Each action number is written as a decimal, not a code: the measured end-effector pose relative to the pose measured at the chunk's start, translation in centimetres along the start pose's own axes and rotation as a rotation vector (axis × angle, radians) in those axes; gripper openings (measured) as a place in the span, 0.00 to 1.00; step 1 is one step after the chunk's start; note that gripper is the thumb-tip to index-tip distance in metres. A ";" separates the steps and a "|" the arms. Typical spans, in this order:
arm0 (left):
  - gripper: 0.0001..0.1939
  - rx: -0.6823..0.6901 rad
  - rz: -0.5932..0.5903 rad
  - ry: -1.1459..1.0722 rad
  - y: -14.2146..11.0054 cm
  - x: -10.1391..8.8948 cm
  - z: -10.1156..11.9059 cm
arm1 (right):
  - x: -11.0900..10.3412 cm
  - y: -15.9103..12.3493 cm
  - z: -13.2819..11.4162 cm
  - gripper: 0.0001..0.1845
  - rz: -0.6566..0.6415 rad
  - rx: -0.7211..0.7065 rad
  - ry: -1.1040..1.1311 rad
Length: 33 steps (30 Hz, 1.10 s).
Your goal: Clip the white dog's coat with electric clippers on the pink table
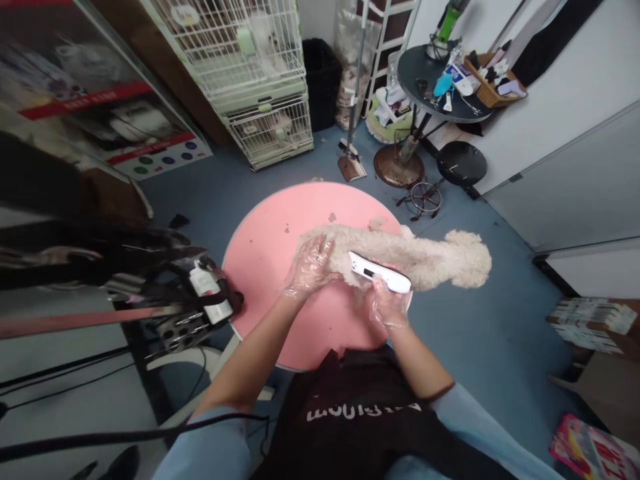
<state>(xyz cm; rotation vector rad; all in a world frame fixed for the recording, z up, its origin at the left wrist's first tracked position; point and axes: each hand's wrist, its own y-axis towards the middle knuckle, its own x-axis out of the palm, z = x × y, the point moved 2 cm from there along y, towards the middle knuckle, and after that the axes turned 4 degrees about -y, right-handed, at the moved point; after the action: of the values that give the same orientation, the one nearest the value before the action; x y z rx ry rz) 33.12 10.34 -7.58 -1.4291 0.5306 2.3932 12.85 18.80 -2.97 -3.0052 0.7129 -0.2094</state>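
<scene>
fingers of my right hand (390, 305), inside a thin clear plastic glove, are clamped on a slim white electric clipper with a black panel (389, 276). its narrow end points left and lies against the flank of a fluffy, cream-white, curly-haired dog (425, 257). the dog stretches across the right half of a round pink counter with a pale rim (263, 247), its head reaching past the edge above the blue floor (505, 320). my left hand (309, 268), gloved in the same clear plastic, rests on the dog's rear end, thumb apart from the other fingers. a few small grey tufts of fur (332, 217) lie on the pink top beyond the dog.

left of me, a white plastic bottle (210, 292) sits in a dark holder beside the counter's edge. farther off stand 2 stacked white wire cages (260, 87), with 1 pale animal visible in each. at upper right, a dark round table (413, 70) carries a brown wicker basket (493, 97), and a black round stool (462, 164) stands near it.
</scene>
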 end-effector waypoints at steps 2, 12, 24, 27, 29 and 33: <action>0.52 -0.024 0.024 -0.012 -0.4 0.4 -0.2 | 0.0 0.1 -0.6 0.19 -0.042 -0.008 -0.041; 0.49 -0.048 0.069 -0.030 -0.3 1.0 0.6 | -3.8 2.6 -1.1 0.17 0.306 -0.121 0.100; 0.49 -0.110 0.013 -0.016 -0.3 0.6 1.0 | -0.9 1.8 0.4 0.23 0.006 -0.002 -0.090; 0.49 -0.115 0.018 -0.025 -0.5 0.7 1.0 | 0.4 1.2 0.1 0.22 -0.091 -0.036 -0.137; 0.50 -0.123 0.008 -0.033 -0.6 0.8 1.0 | 1.6 0.8 -0.3 0.20 -0.158 -0.096 -0.174; 0.53 -0.123 -0.017 -0.055 -1.5 0.6 0.3 | 3.1 0.3 -0.9 0.20 -0.345 -0.139 -0.165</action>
<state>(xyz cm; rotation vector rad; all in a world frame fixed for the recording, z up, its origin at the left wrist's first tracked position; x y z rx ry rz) 33.26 11.80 -8.20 -1.4059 0.3622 2.4814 15.30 17.18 -1.68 -3.2085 0.1994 0.0803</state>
